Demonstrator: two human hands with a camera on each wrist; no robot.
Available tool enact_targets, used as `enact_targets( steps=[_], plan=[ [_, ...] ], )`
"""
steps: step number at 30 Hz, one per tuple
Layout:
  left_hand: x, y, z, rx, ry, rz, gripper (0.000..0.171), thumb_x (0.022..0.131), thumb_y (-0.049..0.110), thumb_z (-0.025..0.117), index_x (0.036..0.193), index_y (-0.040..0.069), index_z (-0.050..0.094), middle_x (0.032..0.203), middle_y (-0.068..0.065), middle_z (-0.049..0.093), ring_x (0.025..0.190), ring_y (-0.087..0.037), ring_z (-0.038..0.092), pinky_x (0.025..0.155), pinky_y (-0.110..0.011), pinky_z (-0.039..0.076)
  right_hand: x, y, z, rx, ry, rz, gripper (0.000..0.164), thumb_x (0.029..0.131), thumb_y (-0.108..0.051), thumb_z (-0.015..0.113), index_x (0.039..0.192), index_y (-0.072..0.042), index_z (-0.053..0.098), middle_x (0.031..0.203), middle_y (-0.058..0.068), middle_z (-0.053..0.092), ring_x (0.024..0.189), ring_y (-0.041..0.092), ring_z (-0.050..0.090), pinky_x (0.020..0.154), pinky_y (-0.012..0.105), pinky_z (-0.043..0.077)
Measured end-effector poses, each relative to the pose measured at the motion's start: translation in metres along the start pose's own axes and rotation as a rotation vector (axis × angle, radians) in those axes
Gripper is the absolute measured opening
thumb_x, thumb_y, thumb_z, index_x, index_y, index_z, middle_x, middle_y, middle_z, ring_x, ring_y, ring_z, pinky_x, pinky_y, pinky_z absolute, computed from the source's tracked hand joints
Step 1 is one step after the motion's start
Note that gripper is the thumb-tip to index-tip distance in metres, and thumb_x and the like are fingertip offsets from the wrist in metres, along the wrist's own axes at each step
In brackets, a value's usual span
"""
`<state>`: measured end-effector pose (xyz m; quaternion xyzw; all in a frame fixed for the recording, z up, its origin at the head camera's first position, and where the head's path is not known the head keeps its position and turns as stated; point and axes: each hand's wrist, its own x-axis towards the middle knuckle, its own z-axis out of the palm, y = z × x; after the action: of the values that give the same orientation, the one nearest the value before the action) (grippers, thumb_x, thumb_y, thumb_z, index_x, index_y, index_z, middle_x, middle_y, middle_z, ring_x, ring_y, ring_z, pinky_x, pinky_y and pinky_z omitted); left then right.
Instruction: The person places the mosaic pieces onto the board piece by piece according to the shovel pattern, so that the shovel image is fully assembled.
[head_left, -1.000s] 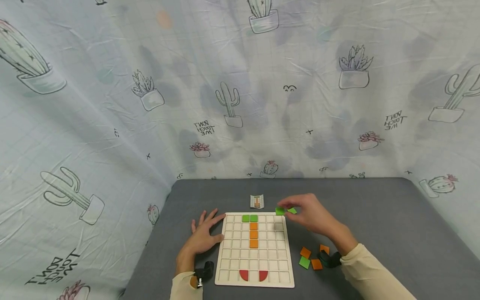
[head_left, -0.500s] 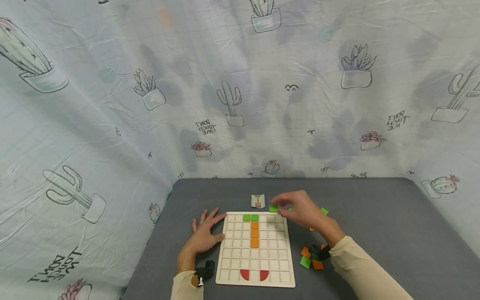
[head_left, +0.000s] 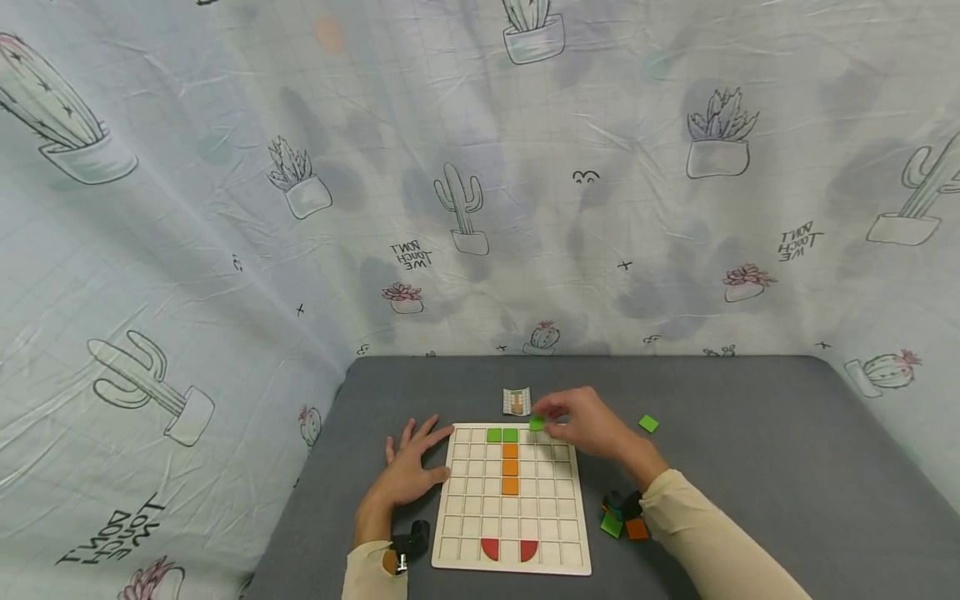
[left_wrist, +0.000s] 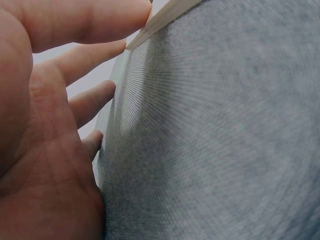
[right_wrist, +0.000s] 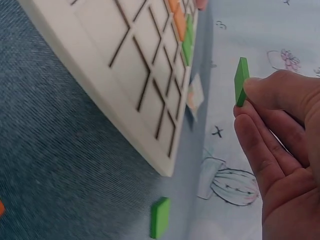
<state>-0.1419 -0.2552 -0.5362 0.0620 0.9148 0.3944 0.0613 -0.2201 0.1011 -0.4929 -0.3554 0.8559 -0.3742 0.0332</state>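
Note:
A pale wooden grid board (head_left: 472, 533) lies on the grey table. Two green square tiles (head_left: 502, 435) fill cells in its far row, with a column of orange tiles (head_left: 510, 467) running down from the right one. Two red quarter-round pieces (head_left: 490, 549) sit in the near row. My right hand (head_left: 583, 423) pinches a green tile (right_wrist: 241, 81) between thumb and fingertips, above the board's far edge right of the placed greens. My left hand (head_left: 408, 473) rests spread at the board's left side, thumb and index fingertip (left_wrist: 142, 15) at its edge.
Behind the board lies a small printed pattern card (head_left: 517, 402). One green tile (head_left: 648, 423) lies alone to the right of the board. Closer in, under the right wrist's camera, are another green tile (head_left: 611, 524) and an orange tile (head_left: 637, 529). A printed cloth (head_left: 555, 250) hangs behind the table.
My right hand has moved left with its green tile, from the board's far right corner toward the placed green tiles. A lone green tile on the right has come into view. My left hand stays put.

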Motion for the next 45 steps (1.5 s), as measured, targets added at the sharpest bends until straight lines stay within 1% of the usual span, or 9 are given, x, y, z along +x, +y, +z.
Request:
enact_targets(
  steps=[7, 15, 19, 24, 28, 33, 38, 45],
  plan=[
    [0.001, -0.001, 0.001, -0.001, 0.006, -0.001, 0.070, 0.090, 0.009, 0.080, 0.157, 0.016, 0.062, 0.178, -0.019, 0.034, 0.168, -0.055, 0.007, 0.124, -0.080, -0.012, 0.006, 0.005, 0.012, 0.009, -0.032, -0.012, 0.027, 0.099, -0.003, 0.075, 0.126, -0.006, 0.081, 0.119, 0.006, 0.082, 0.105, 0.022, 0.078, 0.092, 0.037, 0.065],
    [0.001, -0.002, 0.001, -0.006, 0.003, 0.002, 0.070, 0.091, 0.009, 0.081, 0.158, 0.016, 0.061, 0.178, -0.020, 0.034, 0.168, -0.055, 0.006, 0.123, -0.081, -0.012, 0.012, 0.011, 0.024, -0.012, -0.037, -0.013, 0.030, 0.098, 0.000, 0.076, 0.127, -0.004, 0.080, 0.120, 0.009, 0.082, 0.106, 0.024, 0.080, 0.092, 0.036, 0.066],
    [0.000, -0.003, 0.002, -0.004, 0.004, 0.002, 0.070, 0.091, 0.010, 0.080, 0.158, 0.016, 0.061, 0.178, -0.020, 0.034, 0.168, -0.055, 0.006, 0.124, -0.081, -0.012, 0.012, 0.011, 0.028, -0.011, -0.045, -0.026, 0.029, 0.097, 0.001, 0.078, 0.126, -0.002, 0.080, 0.118, 0.013, 0.082, 0.105, 0.027, 0.080, 0.090, 0.035, 0.066],
    [-0.002, -0.002, 0.003, -0.005, 0.004, 0.001, 0.070, 0.091, 0.010, 0.080, 0.158, 0.016, 0.061, 0.178, -0.020, 0.034, 0.168, -0.056, 0.006, 0.123, -0.081, -0.012, 0.012, 0.009, 0.032, -0.041, -0.041, -0.016, 0.029, 0.095, 0.002, 0.078, 0.124, -0.002, 0.081, 0.116, 0.011, 0.083, 0.102, 0.025, 0.080, 0.087, 0.034, 0.066],
    [-0.003, -0.001, 0.003, -0.005, 0.003, 0.002, 0.070, 0.091, 0.010, 0.081, 0.158, 0.016, 0.061, 0.178, -0.020, 0.034, 0.168, -0.055, 0.005, 0.123, -0.081, -0.013, 0.012, 0.009, 0.035, -0.065, -0.044, -0.006, 0.029, 0.095, 0.001, 0.079, 0.123, -0.004, 0.082, 0.115, 0.009, 0.083, 0.103, 0.023, 0.080, 0.088, 0.033, 0.066],
    [-0.005, 0.000, 0.002, -0.009, 0.003, 0.006, 0.069, 0.092, 0.010, 0.081, 0.158, 0.016, 0.061, 0.178, -0.020, 0.033, 0.168, -0.055, 0.005, 0.124, -0.080, -0.013, 0.013, 0.007, 0.036, -0.077, -0.040, -0.018, 0.029, 0.095, 0.002, 0.078, 0.122, -0.004, 0.082, 0.115, 0.010, 0.083, 0.102, 0.024, 0.080, 0.086, 0.035, 0.066],
    [-0.005, 0.000, 0.002, -0.006, 0.005, 0.004, 0.069, 0.092, 0.010, 0.081, 0.158, 0.016, 0.061, 0.178, -0.020, 0.034, 0.168, -0.055, 0.005, 0.124, -0.080, -0.013, 0.012, 0.006, 0.037, -0.079, -0.040, -0.001, 0.030, 0.094, 0.002, 0.078, 0.123, -0.003, 0.081, 0.116, 0.010, 0.083, 0.102, 0.025, 0.080, 0.086, 0.036, 0.066],
    [-0.005, 0.000, 0.002, -0.003, 0.003, -0.003, 0.070, 0.091, 0.009, 0.081, 0.158, 0.017, 0.061, 0.178, -0.019, 0.034, 0.168, -0.055, 0.005, 0.124, -0.080, -0.013, 0.008, 0.009, 0.036, -0.114, -0.008, -0.030, 0.029, 0.093, 0.000, 0.081, 0.121, -0.005, 0.083, 0.115, 0.009, 0.084, 0.101, 0.023, 0.081, 0.086, 0.037, 0.067]
  ],
)
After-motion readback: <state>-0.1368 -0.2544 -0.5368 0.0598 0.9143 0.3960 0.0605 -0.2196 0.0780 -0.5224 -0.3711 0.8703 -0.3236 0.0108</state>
